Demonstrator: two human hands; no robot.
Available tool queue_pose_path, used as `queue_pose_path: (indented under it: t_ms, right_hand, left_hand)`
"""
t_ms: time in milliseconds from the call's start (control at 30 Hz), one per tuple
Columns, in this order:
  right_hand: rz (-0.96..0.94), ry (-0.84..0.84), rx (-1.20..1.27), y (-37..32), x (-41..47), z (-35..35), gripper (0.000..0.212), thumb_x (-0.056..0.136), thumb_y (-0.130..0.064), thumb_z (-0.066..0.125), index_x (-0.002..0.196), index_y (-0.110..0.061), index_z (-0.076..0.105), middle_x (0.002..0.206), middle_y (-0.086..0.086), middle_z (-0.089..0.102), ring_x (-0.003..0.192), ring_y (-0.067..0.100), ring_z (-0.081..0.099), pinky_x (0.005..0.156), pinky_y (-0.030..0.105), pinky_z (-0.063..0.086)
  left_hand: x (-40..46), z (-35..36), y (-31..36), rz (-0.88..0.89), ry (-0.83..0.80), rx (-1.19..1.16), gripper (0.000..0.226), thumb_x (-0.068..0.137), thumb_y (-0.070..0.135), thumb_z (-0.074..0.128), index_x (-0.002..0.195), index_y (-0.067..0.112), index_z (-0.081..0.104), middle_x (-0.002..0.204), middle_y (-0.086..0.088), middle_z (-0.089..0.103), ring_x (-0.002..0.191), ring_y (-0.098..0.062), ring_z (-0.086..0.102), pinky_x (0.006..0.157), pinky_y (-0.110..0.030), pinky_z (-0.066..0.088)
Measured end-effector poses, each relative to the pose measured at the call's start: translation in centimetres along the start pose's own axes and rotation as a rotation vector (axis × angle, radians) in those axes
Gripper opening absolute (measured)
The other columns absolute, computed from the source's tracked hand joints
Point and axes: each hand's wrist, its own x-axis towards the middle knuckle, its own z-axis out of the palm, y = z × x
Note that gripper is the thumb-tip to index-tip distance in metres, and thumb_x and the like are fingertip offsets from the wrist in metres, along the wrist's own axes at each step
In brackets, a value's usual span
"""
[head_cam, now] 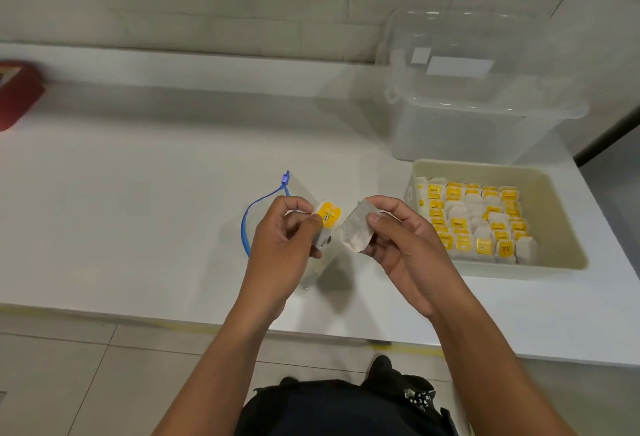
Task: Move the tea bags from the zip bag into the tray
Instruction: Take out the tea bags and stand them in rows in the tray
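A: Starting at the far left edge of the frame, what is sitting on the table (138,193)?

B: A red object (15,94) is lying there, blurred and cut off by the frame edge, so you cannot tell what it is.

A: And toward the middle?

B: The zip bag (301,193) is lying on the table just left of centre, clear, with its blue zipper strip (246,224) curving open along its left side. Your left hand (280,245) is hovering over it, and its fingers (313,219) are pinching a tea bag with a yellow tag (328,215), thumb pressing on the tag's edge.

A: What is your other hand doing?

B: Your right hand (398,238), just right of centre, is gripping a second tea bag (356,231), plain paper side showing, between curled fingers and thumb. The two bags are sitting close together, nearly touching, above the zip bag.

A: And at the right of the frame?

B: The beige tray (561,227) is resting on the table, holding rows of tea bags (478,220) with yellow tags, packed upright. Behind it, in the upper right, a clear plastic bin (485,116) is standing against the wall.
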Motion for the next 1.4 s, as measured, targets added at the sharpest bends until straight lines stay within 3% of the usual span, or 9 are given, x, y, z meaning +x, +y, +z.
queue_pose_path:
  t_ms: [133,300,533,700,800,1000,1167,1300,1400]
  right_hand:
    - [-0.013,0.034,-0.005,-1.2,-0.1,-2.0,0.022,0.096,0.002,0.053,0.109,-0.010,0.066,0.079,0.005,0.064,0.074,0.016,0.067,0.062,0.026,0.057]
    - [-0.014,0.106,-0.032,-2.8,0.1,-4.8,0.026,0.097,0.001,0.055,0.121,-0.009,0.059,0.084,0.010,0.062,0.068,0.016,0.064,0.059,0.027,0.056]
    - [-0.048,0.140,-0.065,-5.3,0.3,-8.4,0.016,0.094,0.002,0.060,0.097,-0.011,0.053,0.090,0.012,0.063,0.059,0.020,0.057,0.061,0.027,0.051]
    - [-0.090,0.152,-0.168,-6.7,0.5,-10.4,0.011,0.092,0.008,0.060,0.093,-0.004,0.059,0.094,0.011,0.062,0.059,0.021,0.055,0.060,0.026,0.052]
    - [-0.079,0.148,-0.223,-7.6,0.7,-12.0,0.009,0.092,0.006,0.062,0.093,-0.002,0.065,0.093,0.010,0.066,0.058,0.022,0.053,0.060,0.027,0.051]
    - [-0.026,0.098,-0.252,-9.0,1.4,-14.5,0.012,0.095,0.001,0.059,0.098,-0.002,0.071,0.087,0.014,0.067,0.070,0.024,0.060,0.062,0.029,0.052]
    - [-0.311,0.095,-0.805,-10.6,1.2,-16.6,0.014,0.097,-0.022,0.062,0.101,-0.027,0.075,0.107,-0.014,0.070,0.096,0.010,0.067,0.077,0.029,0.056]
    - [-0.419,0.029,-1.158,-11.6,1.7,-17.9,0.008,0.089,-0.039,0.068,0.096,-0.037,0.071,0.101,-0.019,0.067,0.087,0.008,0.063,0.073,0.023,0.047]
    - [-0.462,0.032,-1.266,-11.5,2.7,-18.4,0.002,0.089,-0.034,0.070,0.087,-0.033,0.069,0.088,-0.018,0.067,0.077,0.009,0.061,0.072,0.029,0.051]
  left_hand:
    - [0.1,2.2,-0.2,0.000,-0.036,0.050,0.031,0.098,0.006,0.054,0.111,0.030,0.068,0.078,0.008,0.069,0.084,-0.023,0.069,0.069,-0.027,0.054]
    - [0.3,5.5,0.2,-0.057,-0.086,0.053,0.027,0.097,0.004,0.055,0.106,0.021,0.075,0.092,0.003,0.076,0.078,-0.013,0.068,0.074,-0.031,0.059]
    - [0.6,10.6,0.2,-0.120,-0.224,0.058,0.029,0.098,0.003,0.053,0.108,0.021,0.074,0.086,-0.001,0.071,0.078,-0.014,0.066,0.072,-0.032,0.060]
    - [0.9,14.0,-0.5,0.097,-0.187,0.332,0.022,0.093,0.024,0.066,0.107,0.041,0.066,0.078,0.001,0.064,0.071,-0.022,0.064,0.068,-0.035,0.058]
    - [1.0,15.3,-0.5,0.209,-0.122,0.400,0.039,0.090,0.024,0.070,0.117,0.050,0.059,0.078,0.007,0.067,0.066,-0.014,0.060,0.064,-0.021,0.049]
    - [1.3,18.2,-0.8,0.340,-0.129,0.424,0.016,0.092,0.020,0.069,0.099,0.033,0.076,0.088,0.015,0.073,0.070,-0.004,0.059,0.061,-0.012,0.039]
    - [2.1,19.6,-1.0,0.272,-0.067,0.458,0.008,0.092,0.030,0.070,0.097,0.031,0.077,0.085,0.019,0.072,0.073,0.000,0.063,0.061,-0.009,0.040]
    - [2.9,20.1,-1.4,0.249,-0.071,0.513,0.007,0.091,0.033,0.070,0.093,0.035,0.076,0.078,0.018,0.071,0.062,-0.001,0.058,0.057,-0.012,0.041]
    - [3.3,20.4,-1.6,0.250,-0.111,0.558,0.006,0.090,0.035,0.071,0.090,0.039,0.075,0.066,0.010,0.066,0.046,-0.006,0.041,0.049,-0.015,0.035]
